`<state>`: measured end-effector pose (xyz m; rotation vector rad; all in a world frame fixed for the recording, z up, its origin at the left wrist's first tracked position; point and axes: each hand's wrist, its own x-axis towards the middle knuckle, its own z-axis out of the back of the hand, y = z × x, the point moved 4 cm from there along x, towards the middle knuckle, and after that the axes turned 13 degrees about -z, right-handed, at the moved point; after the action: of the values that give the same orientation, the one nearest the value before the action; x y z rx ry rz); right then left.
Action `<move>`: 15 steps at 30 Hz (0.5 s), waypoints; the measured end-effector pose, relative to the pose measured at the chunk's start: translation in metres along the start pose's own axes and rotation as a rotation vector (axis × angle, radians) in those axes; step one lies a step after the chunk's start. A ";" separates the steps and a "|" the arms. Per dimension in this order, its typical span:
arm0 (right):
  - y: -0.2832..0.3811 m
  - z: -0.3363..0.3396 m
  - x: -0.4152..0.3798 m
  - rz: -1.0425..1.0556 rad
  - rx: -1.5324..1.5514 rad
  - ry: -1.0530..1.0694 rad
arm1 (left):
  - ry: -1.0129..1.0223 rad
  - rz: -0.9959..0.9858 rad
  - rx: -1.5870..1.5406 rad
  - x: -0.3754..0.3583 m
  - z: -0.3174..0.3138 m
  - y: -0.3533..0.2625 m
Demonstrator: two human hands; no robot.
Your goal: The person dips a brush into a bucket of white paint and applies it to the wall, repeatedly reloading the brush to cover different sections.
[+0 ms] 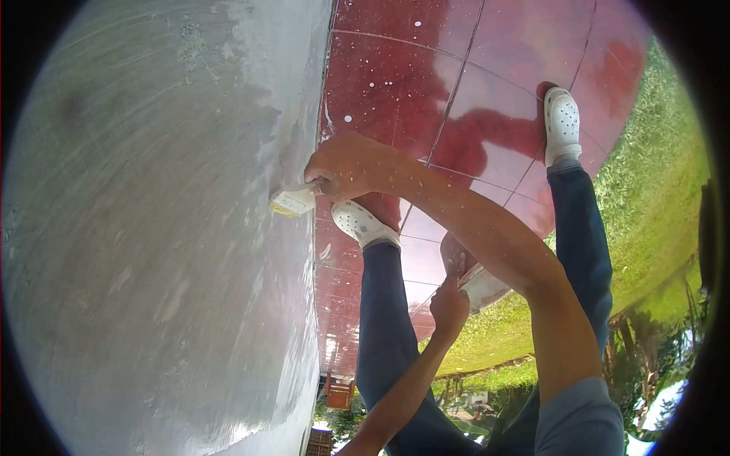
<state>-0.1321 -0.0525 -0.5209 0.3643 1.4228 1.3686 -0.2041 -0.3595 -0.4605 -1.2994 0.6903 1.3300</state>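
My right hand [346, 163] is closed around the handle of a flat paintbrush [293, 201]. The brush's pale head, yellowish at its tip, lies against the grey wall [167, 251] close to where it meets the floor. My left hand [450, 305] grips a whitish container [484, 287] below my right forearm. That forearm hides part of the container, and its contents do not show. Wet-looking patches and pale streaks run along the wall near the brush.
Red floor tiles [380, 83] carry white drips. My feet, in white clogs [563, 118], stand apart on them, one clog [363, 223] near the wall. Grass [646, 205] borders the tiles at right. An orange-brown chair [339, 392] shows at the bottom.
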 end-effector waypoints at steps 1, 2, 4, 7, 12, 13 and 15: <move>0.021 0.021 -0.007 0.077 -0.085 -0.023 | 0.025 0.020 0.016 -0.001 0.004 -0.002; 0.049 0.036 -0.023 0.205 0.030 -0.052 | 0.018 0.018 0.021 -0.001 0.002 0.003; 0.086 0.042 -0.041 0.339 0.148 -0.077 | -0.043 -0.093 0.034 -0.003 -0.005 0.013; 0.097 0.025 -0.023 0.471 0.107 -0.100 | -0.029 -0.040 0.037 -0.001 -0.005 0.017; -0.021 0.012 0.023 0.145 0.108 -0.140 | -0.023 -0.044 0.050 0.002 0.014 0.002; -0.057 0.009 0.022 -0.054 0.167 -0.137 | -0.018 -0.037 0.049 -0.003 0.012 0.004; -0.132 -0.022 0.020 -0.443 0.011 -0.207 | -0.087 -0.075 -0.009 -0.001 0.013 0.001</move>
<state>-0.1001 -0.0863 -0.6476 0.1760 1.2475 0.9356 -0.2091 -0.3477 -0.4569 -1.2548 0.5707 1.3225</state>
